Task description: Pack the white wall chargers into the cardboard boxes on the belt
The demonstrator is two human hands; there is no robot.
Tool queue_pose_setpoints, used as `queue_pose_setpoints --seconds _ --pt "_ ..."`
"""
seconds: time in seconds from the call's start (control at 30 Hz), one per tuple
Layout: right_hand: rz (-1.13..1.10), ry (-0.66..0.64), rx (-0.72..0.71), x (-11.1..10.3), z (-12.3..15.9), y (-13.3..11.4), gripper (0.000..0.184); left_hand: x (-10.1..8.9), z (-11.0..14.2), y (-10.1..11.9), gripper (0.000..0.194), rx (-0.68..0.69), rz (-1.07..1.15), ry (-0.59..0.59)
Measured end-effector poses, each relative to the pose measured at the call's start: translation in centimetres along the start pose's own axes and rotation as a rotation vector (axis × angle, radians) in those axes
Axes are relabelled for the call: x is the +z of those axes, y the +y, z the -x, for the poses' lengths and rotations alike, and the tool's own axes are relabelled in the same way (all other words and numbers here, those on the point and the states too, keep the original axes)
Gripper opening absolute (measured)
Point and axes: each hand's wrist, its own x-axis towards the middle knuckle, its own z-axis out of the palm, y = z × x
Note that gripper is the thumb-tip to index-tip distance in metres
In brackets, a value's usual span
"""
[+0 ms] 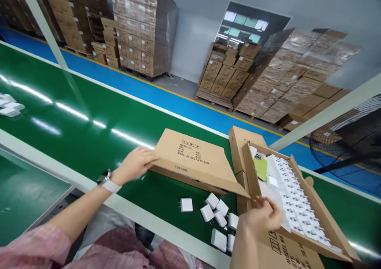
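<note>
My left hand [135, 166] grips the near left corner of a shallow printed cardboard box [190, 152], its lid folded over and a front flap sticking out to the right. Close to that flap's tip, my right hand [263, 215] has its fingers curled together; motion blurs it, and whatever may be in the fingers is hidden. Several white plug chargers [186, 205] lie loose on the green belt before the box. At the right, an open cardboard box [320, 209] holds rows of white chargers, with a green phone-like item [260, 168] on white sheeting at its left side.
Under and behind the open box are more cartons [247, 136]. A green belt [98, 142] runs across, with more white pieces [10, 105] far left. Pale posts [44, 27] rise beside it. A black fan [348, 138] stands right; wrapped carton stacks [139, 31] line the wall.
</note>
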Motion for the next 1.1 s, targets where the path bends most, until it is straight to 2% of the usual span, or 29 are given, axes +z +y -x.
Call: queue_pose_setpoints --seconds 0.03,0.07,0.1,0.13,0.2,0.23,0.3,0.33,0.37,0.4,0.43,0.47,0.53,0.6,0.63,0.67,0.73,0.8,0.87,0.9,0.97,1.03,1.1 --pt "0.033 0.114 -0.148 -0.6 0.9 -0.6 0.029 -1.3 -1.6 0.0 0.028 -0.005 0.022 -0.004" --pt "0.071 0.156 -0.291 -0.9 1.9 -1.2 0.024 -2.7 -3.5 -0.1 0.026 -0.019 0.046 -0.004" --pt "0.109 0.103 -0.42 -0.8 2.9 -2.0 0.021 -4.3 -5.5 -0.4 0.028 -0.036 0.077 -0.014" --pt "0.148 -0.063 -0.526 -0.4 3.8 -2.7 0.02 -5.9 -7.8 -0.7 0.031 -0.053 0.118 -0.045" --pt "0.26 -0.493 -0.667 1.3 5.0 -3.8 0.027 -8.8 -12.9 -1.7 0.038 -0.107 0.174 -0.131" --pt "0.35 -0.687 -0.707 2.4 5.3 -4.1 0.035 -9.9 -15.7 -2.2 0.041 -0.152 0.174 -0.186" --pt "0.578 -0.965 -0.732 4.5 5.5 -4.1 0.053 -11.2 -21.0 -2.9 0.047 -0.263 0.127 -0.261" --pt "0.689 -1.064 -0.717 5.3 5.4 -3.9 0.06 -11.3 -23.4 -2.9 0.048 -0.331 0.063 -0.192" --pt "0.783 -1.148 -0.689 6.0 5.3 -3.5 0.064 -10.9 -25.4 -2.7 0.049 -0.395 -0.025 -0.046" --pt "0.856 -1.216 -0.652 6.5 5.2 -3.1 0.065 -10.1 -26.8 -2.2 0.051 -0.415 -0.104 0.121" --pt "0.908 -1.266 -0.615 6.8 5.0 -2.7 0.064 -8.8 -27.6 -1.4 0.055 -0.389 -0.126 0.173" --pt "0.942 -1.298 -0.582 7.0 4.8 -2.3 0.062 -7.1 -27.8 -0.5 0.053 -0.352 -0.123 0.164" --pt "0.97 -1.314 -0.546 7.2 4.5 -1.6 0.058 -2.4 -26.1 1.8 0.043 -0.159 -0.067 -0.024" --pt "0.971 -1.316 -0.536 7.1 4.3 -1.3 0.055 3.1 -22.4 3.6 0.028 -0.017 -0.005 -0.243" --pt "0.968 -1.32 -0.533 7.0 4.1 -1.2 0.052 5.7 -20.1 4.2 0.027 0.064 0.037 -0.381" --pt "0.961 -1.322 -0.529 6.8 3.9 -1.2 0.051 8.0 -17.7 4.5 0.03 0.114 0.067 -0.492" --pt "0.909 -1.3 -0.536 6.2 3.3 -1.3 0.05 11.5 -13.6 4.3 0.038 0.122 0.087 -0.642" --pt "0.79 -1.196 -0.567 5.0 2.8 -1.4 0.049 13.4 -10.9 3.4 0.049 0.098 0.074 -0.748" --pt "0.65 -1.081 -0.611 3.0 2.8 -1.6 0.042 14.4 -9.9 2.4 0.056 0.093 0.067 -0.78" --pt "0.601 -1.075 -0.635 1.8 3.1 -1.7 0.038 14.7 -9.9 2.1 0.057 0.1 0.071 -0.777" --pt "0.591 -1.19 -0.684 -0.9 4.5 -1.8 0.04 15.3 -10.2 1.7 0.057 0.114 0.088 -0.767" --pt "0.683 -1.33 -0.724 -3.1 6.6 -2.0 0.052 16.0 -10.7 1.9 0.058 0.125 0.104 -0.765" --pt "0.789 -1.347 -0.74 -4.5 8.6 -2.1 0.063 16.7 -11.1 2.2 0.059 0.12 0.115 -0.768"
